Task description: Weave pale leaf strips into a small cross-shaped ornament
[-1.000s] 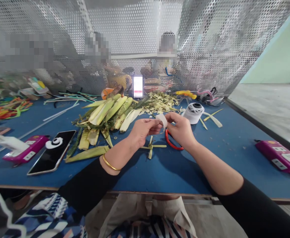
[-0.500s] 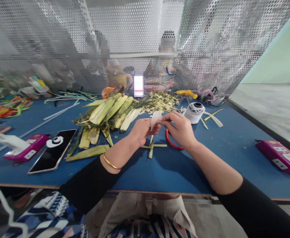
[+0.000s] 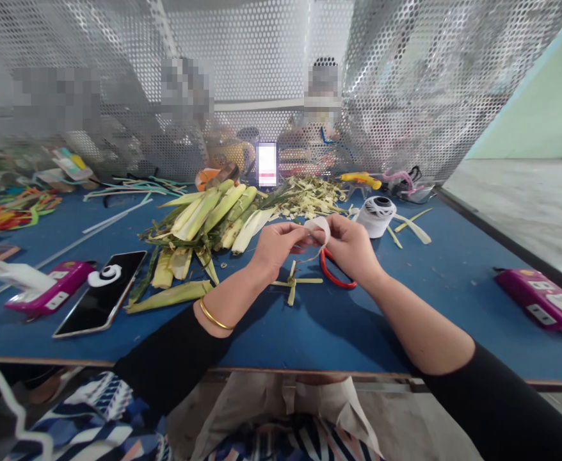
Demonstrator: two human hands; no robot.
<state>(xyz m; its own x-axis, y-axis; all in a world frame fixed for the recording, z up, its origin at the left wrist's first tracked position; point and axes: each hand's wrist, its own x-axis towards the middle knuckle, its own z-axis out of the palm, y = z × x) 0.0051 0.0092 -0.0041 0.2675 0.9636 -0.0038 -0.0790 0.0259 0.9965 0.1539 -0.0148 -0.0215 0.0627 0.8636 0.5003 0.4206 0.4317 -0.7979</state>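
Observation:
Above the blue table, both hands pinch a pale corn husk strip, which arches in a loop between their fingertips. My left hand is closed on its left end. My right hand has thumb and fingers pressed together at the other end. A thin strand hangs under the fingers. Below lies a small cross of green husk strips, flat on the table. Beside it, partly under my right hand, is a red-handled pair of scissors; its blades are hidden. A spool of white thread stands just beyond my right hand.
Corn husks are heaped at left, with shredded husk behind. A phone and a purple power strip lie left, another power strip right. A perforated screen closes the back; people sit behind it.
The pale strip stood upright over my left fingers; now it bends in a loop toward my right hand. Both hands have shifted slightly, and a thin strand shows below them.

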